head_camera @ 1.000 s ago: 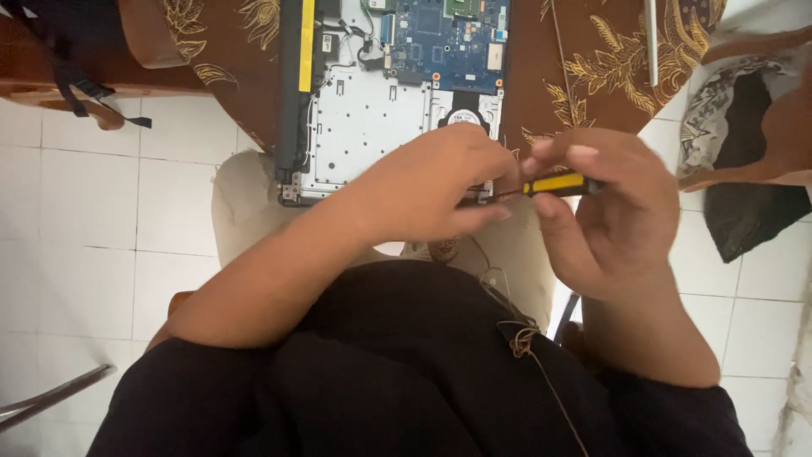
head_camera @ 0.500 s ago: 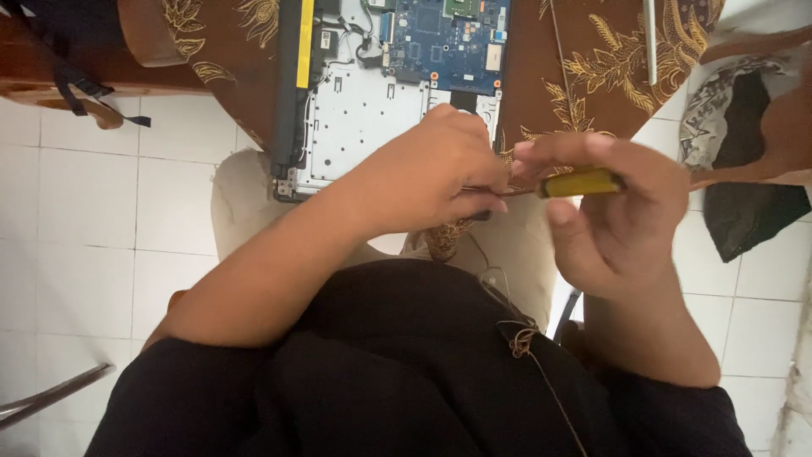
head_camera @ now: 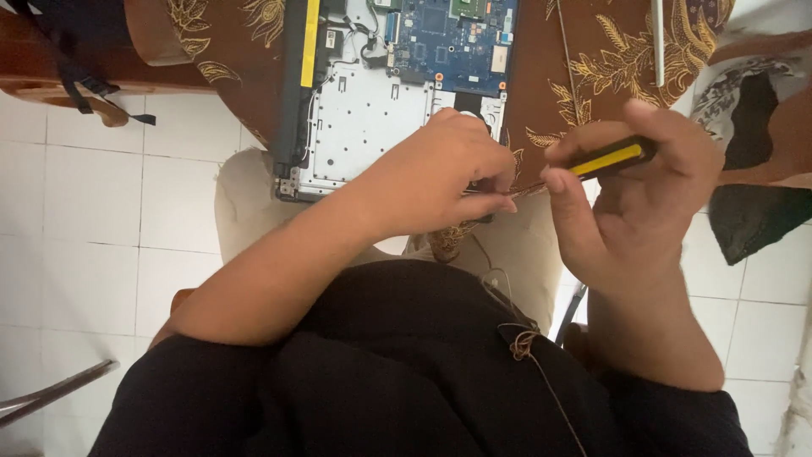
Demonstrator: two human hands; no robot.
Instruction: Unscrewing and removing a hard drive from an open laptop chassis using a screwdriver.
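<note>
Lifted slightly since a moment ago, the right hand [head_camera: 643, 195] grips a yellow-and-black screwdriver [head_camera: 605, 159], its long axis pointing left toward the left hand [head_camera: 440, 173], closed over the opened laptop [head_camera: 372, 101] edge on the cloth-covered counter [head_camera: 575, 59].

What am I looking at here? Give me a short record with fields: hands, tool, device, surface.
right hand: grips a yellow-and-black screwdriver
left hand: fingertips at the screwdriver's tip, by the device's near edge
device: opened laptop, blue circuit board exposed
surface: brown cloth with gold leaf pattern
floor: white tiles
</note>
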